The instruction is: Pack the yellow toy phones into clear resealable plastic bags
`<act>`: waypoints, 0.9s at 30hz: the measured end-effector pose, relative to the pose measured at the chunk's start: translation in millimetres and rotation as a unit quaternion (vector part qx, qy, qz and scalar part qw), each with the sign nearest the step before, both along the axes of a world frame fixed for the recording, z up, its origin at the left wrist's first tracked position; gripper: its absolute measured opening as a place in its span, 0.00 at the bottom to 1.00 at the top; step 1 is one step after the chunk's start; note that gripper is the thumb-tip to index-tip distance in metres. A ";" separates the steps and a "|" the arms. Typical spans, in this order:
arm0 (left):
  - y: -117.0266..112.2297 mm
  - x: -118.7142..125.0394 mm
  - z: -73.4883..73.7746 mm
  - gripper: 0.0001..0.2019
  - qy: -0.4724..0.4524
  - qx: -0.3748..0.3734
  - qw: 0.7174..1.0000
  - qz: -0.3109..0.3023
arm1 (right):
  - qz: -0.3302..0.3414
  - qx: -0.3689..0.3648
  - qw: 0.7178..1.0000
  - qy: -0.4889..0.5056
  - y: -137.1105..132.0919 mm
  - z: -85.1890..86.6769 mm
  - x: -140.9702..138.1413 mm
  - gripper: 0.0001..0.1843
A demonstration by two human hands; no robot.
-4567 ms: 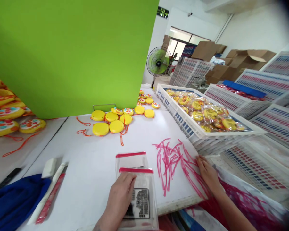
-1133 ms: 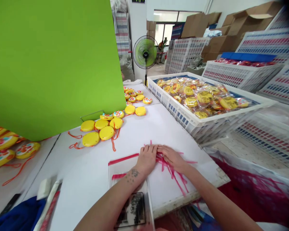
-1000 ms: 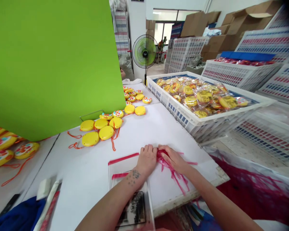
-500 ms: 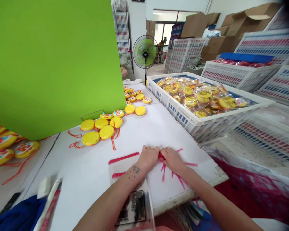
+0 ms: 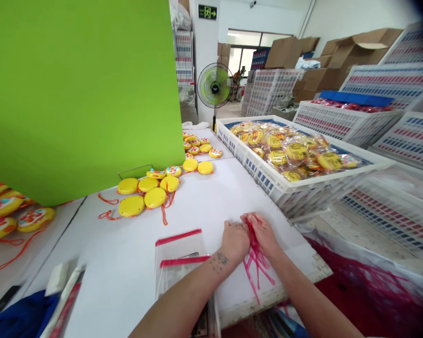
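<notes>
Near the front right of the table, my right hand (image 5: 264, 232) is closed around a bunch of thin pink-red plastic strips (image 5: 256, 258), whose loose ends hang toward the table edge. My left hand (image 5: 237, 240), in a fist, presses against the same bunch from the left; its fingertips are hidden. Beside and partly under my left forearm lie clear plastic bags (image 5: 176, 248) with red bands along their tops. Farther up the table is a group of round yellow toys (image 5: 155, 197) with orange cord loops, several lying yellow side up.
A green panel (image 5: 81, 94) stands upright on the left, with more toys (image 5: 35, 218) beside it. A white crate (image 5: 285, 188) of bagged toys borders the table's right side. Blue cloth (image 5: 21, 312) lies front left; a fan (image 5: 215, 87) stands behind.
My hands have shifted right, and the strips that were splayed over the table now hang together in a bunch. More of the clear bags shows beside my left arm. The view has tilted up slightly.
</notes>
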State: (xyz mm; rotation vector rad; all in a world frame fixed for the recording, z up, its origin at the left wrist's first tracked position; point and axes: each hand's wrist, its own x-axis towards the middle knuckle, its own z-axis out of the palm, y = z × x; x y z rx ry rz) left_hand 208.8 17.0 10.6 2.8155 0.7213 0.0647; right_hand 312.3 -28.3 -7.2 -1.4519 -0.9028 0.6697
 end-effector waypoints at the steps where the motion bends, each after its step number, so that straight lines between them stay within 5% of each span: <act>1: -3.7 4.2 0.5 0.11 -0.001 0.000 1.000 -0.009 | -0.013 0.012 0.999 0.040 -0.2 1.0 1.2 0.18; 5: -6.3 5.6 5.1 0.12 -0.004 -0.011 0.997 -0.082 | -0.038 0.062 0.983 0.171 -3.5 5.9 11.1 0.22; 11: 19.1 -22.3 19.6 0.13 0.013 -0.070 0.978 -0.195 | -0.035 0.087 0.953 0.289 -6.2 9.9 22.9 0.24; 17: 17.1 -30.8 26.2 0.35 0.028 -0.089 0.966 -0.240 | -0.023 0.105 0.938 0.328 -4.0 9.9 24.9 0.21; 27: -17.9 1.4 14.2 0.11 0.047 -0.010 0.982 -0.183 | -0.013 0.118 0.946 0.301 -16.9 10.7 46.0 0.17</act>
